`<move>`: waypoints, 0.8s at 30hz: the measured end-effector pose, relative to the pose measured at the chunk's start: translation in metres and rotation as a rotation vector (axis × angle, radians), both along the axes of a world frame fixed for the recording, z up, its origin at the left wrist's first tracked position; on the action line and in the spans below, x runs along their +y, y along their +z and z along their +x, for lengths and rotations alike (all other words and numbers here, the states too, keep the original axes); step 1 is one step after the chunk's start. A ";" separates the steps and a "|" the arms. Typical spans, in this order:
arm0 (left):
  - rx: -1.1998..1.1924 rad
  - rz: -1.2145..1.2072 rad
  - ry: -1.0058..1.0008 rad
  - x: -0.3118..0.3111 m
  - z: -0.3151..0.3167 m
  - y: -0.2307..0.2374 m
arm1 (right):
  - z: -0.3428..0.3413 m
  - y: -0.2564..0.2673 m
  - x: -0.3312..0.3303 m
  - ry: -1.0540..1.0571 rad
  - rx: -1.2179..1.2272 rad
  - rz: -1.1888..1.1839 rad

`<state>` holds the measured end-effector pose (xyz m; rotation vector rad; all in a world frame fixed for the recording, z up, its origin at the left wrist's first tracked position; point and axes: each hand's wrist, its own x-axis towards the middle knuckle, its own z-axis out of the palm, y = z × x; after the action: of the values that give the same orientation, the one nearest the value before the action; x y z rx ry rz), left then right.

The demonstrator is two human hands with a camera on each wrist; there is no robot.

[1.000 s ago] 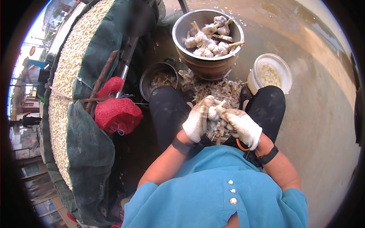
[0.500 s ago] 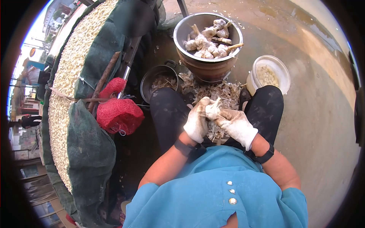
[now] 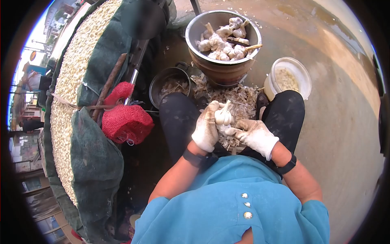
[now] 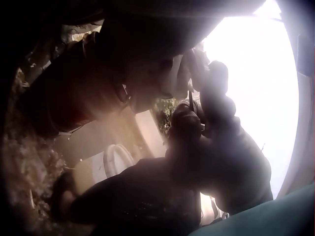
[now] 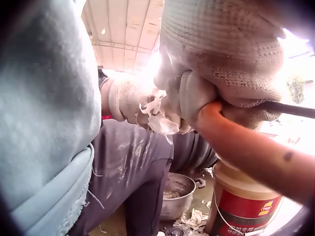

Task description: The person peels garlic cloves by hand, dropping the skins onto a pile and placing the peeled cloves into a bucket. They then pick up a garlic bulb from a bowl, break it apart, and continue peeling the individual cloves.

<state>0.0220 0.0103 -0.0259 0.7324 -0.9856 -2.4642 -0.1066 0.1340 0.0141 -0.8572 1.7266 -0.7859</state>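
From where I stand, the garlic bulb point(image 3: 223, 117) sits in the left hand point(image 3: 206, 126), stem up, over the loose skins point(image 3: 239, 94) and short of the metal bowl's near rim point(image 3: 223, 62). The left fingers curl round its side; the right hand point(image 3: 255, 134) is just beside its lower part, fingers closed on an orange handle point(image 5: 251, 142). The bulb looks light and firm, its papery skin likely slippery against the gloves and quick to tear. I'd cup it round the widest part, squeezing gently, since the slim neck might snap.
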 end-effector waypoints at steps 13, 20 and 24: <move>-0.272 -0.469 -0.070 0.002 -0.002 0.018 | -0.001 -0.004 -0.002 -0.190 -0.289 -0.072; -0.282 -0.617 -0.062 0.002 -0.004 0.008 | 0.000 -0.002 -0.004 -0.296 -0.416 0.000; -0.244 -0.579 -0.076 0.005 -0.005 0.004 | -0.002 0.006 -0.007 -0.380 -0.586 0.091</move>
<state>0.0172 0.0155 -0.0221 0.8050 -1.7401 -2.0045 -0.1082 0.1274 0.0199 -0.1925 1.3882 -1.0743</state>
